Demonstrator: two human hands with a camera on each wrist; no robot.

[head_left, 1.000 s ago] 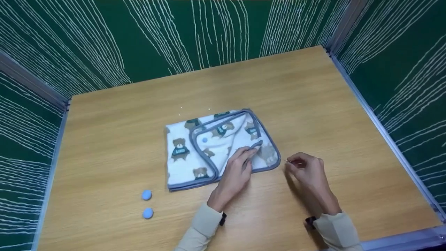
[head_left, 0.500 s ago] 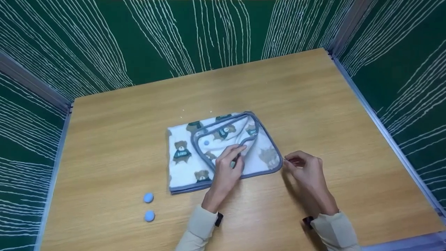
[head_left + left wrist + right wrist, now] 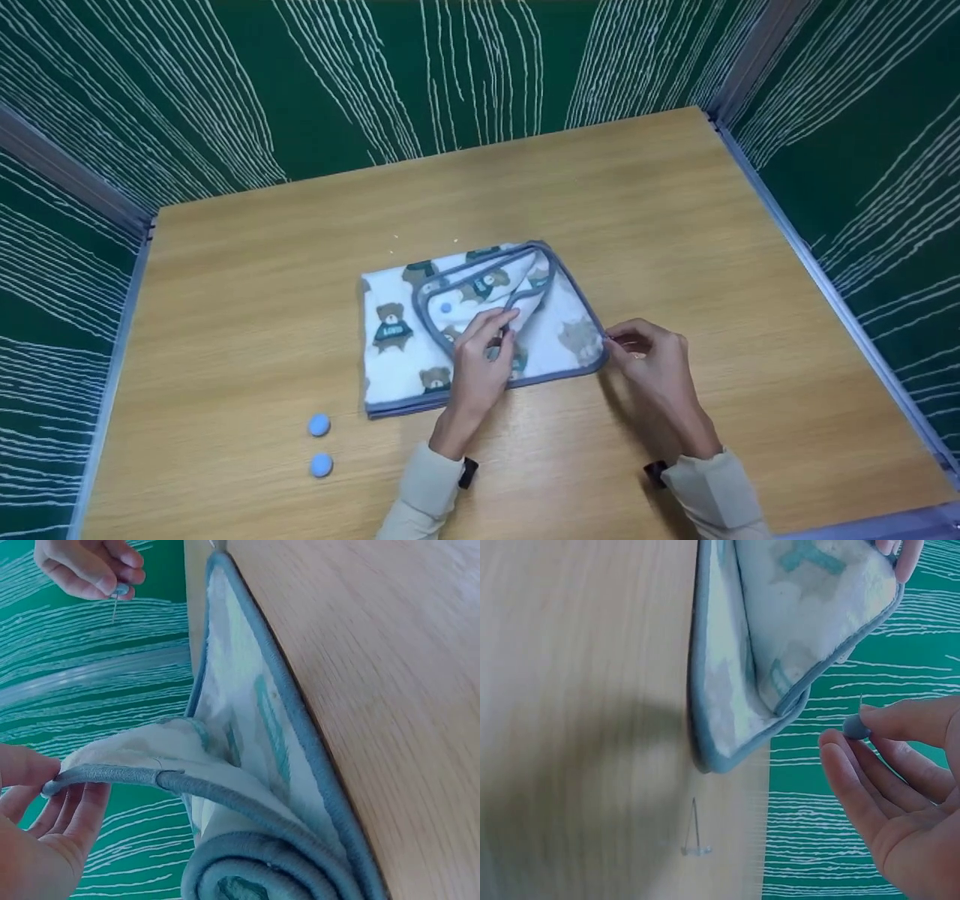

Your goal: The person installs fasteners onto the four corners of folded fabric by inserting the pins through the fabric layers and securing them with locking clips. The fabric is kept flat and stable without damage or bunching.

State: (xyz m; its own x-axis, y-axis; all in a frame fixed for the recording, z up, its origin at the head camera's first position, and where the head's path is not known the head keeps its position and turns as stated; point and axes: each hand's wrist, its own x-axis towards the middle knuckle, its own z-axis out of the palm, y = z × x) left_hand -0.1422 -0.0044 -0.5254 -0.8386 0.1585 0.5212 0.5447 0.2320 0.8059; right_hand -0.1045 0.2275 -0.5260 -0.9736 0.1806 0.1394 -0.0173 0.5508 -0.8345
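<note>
A folded white blanket (image 3: 411, 360) with teddy bears and grey-blue edging lies mid-table. My left hand (image 3: 480, 367) pinches the edge of its upper layer between thumb and fingers, lifting that layer back toward the left. Near the blanket's right corner, my right hand (image 3: 660, 367) pinches a small blue-grey round-headed pin (image 3: 856, 727), its thin needle pointing up in the right wrist view. The left wrist view shows that hand apart from the cloth. Below the corner in the right wrist view, a thin spike on a small base (image 3: 696, 840) stands on the table.
One blue round cap (image 3: 446, 307) sits on the blanket. Two more blue caps, an upper one (image 3: 319, 424) and a lower one (image 3: 321, 465), lie at the front left of the wooden table (image 3: 225, 315). Tiny white bits (image 3: 455, 241) lie behind the blanket. Green panels (image 3: 330, 90) enclose the table.
My left hand has drawn the blanket's upper layer leftward, baring more of the layer beneath. My right hand has shifted slightly left, closer to the blanket's corner.
</note>
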